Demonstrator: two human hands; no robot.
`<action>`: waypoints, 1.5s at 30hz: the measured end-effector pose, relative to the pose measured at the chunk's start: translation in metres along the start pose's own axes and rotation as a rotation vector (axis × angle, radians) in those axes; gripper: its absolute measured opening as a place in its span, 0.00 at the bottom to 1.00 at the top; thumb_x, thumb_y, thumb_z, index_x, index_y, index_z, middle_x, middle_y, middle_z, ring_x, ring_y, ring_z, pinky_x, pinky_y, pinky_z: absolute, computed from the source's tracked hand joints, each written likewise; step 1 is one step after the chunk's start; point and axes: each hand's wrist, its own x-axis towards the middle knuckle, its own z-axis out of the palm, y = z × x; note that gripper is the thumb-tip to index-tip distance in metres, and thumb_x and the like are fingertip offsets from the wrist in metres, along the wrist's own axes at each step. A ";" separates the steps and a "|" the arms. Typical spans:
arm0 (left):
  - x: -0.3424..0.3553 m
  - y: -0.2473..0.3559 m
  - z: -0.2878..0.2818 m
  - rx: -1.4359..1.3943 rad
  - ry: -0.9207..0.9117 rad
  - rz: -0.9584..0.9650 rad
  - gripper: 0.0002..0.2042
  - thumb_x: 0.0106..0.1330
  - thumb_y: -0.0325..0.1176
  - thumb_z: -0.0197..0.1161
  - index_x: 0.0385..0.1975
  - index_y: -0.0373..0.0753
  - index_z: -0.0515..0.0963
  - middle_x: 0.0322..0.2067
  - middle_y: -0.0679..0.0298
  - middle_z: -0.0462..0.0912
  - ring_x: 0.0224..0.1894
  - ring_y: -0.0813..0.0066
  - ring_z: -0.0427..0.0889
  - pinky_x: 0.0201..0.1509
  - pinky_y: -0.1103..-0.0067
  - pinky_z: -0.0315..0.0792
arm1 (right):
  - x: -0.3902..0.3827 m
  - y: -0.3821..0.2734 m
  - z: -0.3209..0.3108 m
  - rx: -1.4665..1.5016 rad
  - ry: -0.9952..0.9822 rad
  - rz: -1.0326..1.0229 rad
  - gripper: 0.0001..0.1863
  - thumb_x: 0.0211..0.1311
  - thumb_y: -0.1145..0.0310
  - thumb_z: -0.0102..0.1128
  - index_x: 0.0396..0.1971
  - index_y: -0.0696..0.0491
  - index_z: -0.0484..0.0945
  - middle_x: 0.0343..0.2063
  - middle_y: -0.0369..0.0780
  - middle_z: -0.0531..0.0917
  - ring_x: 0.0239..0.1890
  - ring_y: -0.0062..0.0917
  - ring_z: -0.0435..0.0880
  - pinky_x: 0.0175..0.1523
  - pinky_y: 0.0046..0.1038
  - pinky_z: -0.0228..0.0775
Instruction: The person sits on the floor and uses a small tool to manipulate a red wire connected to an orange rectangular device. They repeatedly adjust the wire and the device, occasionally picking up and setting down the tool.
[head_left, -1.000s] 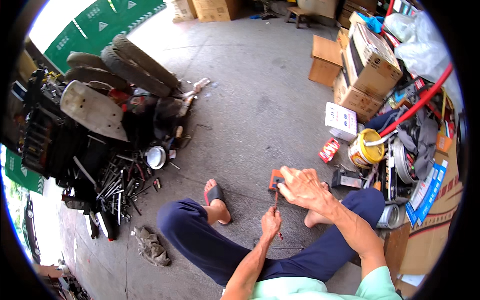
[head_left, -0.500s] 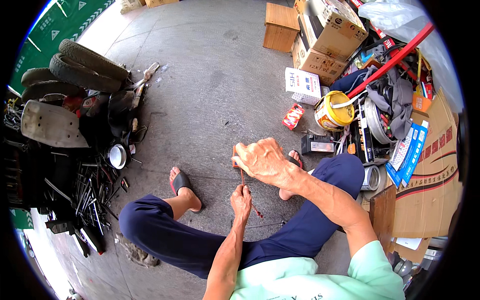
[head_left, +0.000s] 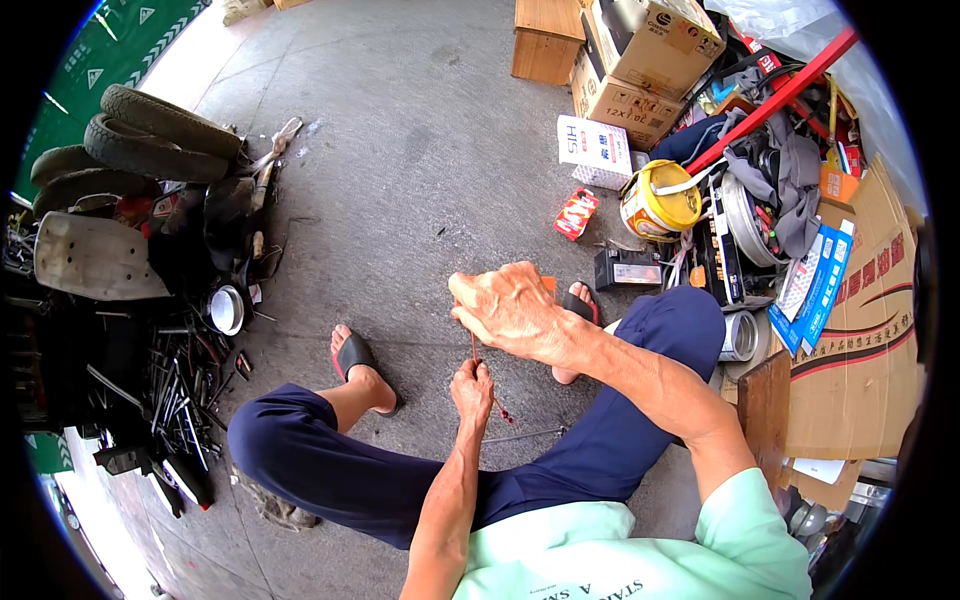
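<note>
My right hand (head_left: 512, 310) is closed around a small orange item (head_left: 549, 285), mostly hidden behind my fingers and knuckles, above my lap. A thin reddish wire (head_left: 475, 345) runs down from under those fingers to my left hand (head_left: 472, 395), which pinches it below. A short dark red end of it (head_left: 507, 414) hangs past my left fingers. A thin metal rod (head_left: 520, 437) lies on the ground between my legs, under my hands.
Old tyres (head_left: 160, 135), metal parts and tools (head_left: 180, 400) are heaped left. Cardboard boxes (head_left: 625, 110), a yellow bucket (head_left: 660, 205), a red packet (head_left: 576, 213) and a black battery (head_left: 627, 268) stand or lie right. A flattened carton (head_left: 860, 350) leans at far right.
The view has shifted, so the floor items sit further up and left. The orange item now shows to the right of my right fingers instead of left. Both hands keep their hold.
</note>
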 end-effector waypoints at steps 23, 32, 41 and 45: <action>-0.004 -0.003 -0.007 0.450 -0.221 0.034 0.11 0.56 0.31 0.48 0.35 0.35 0.74 0.29 0.42 0.79 0.35 0.42 0.78 0.40 0.56 0.71 | 0.003 -0.007 0.008 -0.111 0.028 -0.067 0.11 0.48 0.74 0.59 0.30 0.57 0.67 0.23 0.41 0.75 0.22 0.32 0.81 0.22 0.31 0.71; 0.006 -0.010 -0.010 0.505 -0.245 -0.033 0.12 0.59 0.31 0.47 0.36 0.37 0.76 0.27 0.49 0.80 0.29 0.55 0.81 0.31 0.65 0.74 | 0.000 -0.006 0.012 -0.131 0.098 -0.069 0.10 0.49 0.73 0.59 0.31 0.56 0.67 0.24 0.41 0.74 0.22 0.32 0.81 0.23 0.31 0.71; 0.007 0.008 -0.031 -0.460 -0.492 -0.531 0.20 0.66 0.42 0.47 0.52 0.37 0.64 0.22 0.59 0.78 0.18 0.72 0.80 0.15 0.83 0.67 | -0.010 0.000 0.007 -0.117 0.027 0.009 0.10 0.53 0.70 0.57 0.31 0.55 0.67 0.27 0.42 0.73 0.24 0.34 0.80 0.27 0.35 0.69; 0.014 0.015 -0.040 -0.579 -0.383 -0.477 0.24 0.65 0.53 0.49 0.50 0.38 0.68 0.25 0.60 0.79 0.22 0.74 0.81 0.16 0.86 0.66 | -0.011 0.004 0.010 -0.092 0.018 0.035 0.10 0.53 0.70 0.56 0.32 0.56 0.66 0.27 0.42 0.73 0.25 0.35 0.80 0.28 0.35 0.69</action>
